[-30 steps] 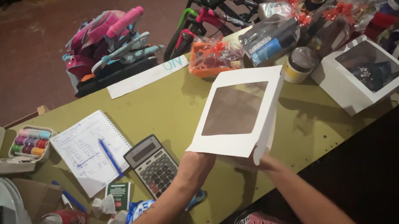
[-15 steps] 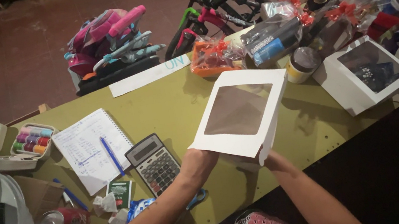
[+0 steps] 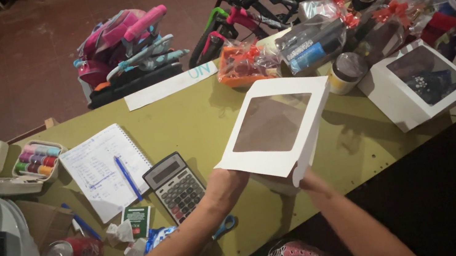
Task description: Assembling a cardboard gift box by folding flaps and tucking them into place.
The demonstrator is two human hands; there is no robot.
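Note:
I hold a white cardboard box with a square clear window tilted above the olive-green table. My left hand grips its near left edge from below. My right hand grips the near right corner, mostly hidden under the box flap. The box looks unfolded or half assembled, with its window facing up towards me.
A second white window box lies to the right. A calculator, a notebook with a blue pen, blue-handled scissors, a red can and thread trays sit to the left. Wrapped gift bundles crowd the far edge.
The box has shifted slightly up and away while both hands keep their hold at its near edge. Nothing else on the table moved.

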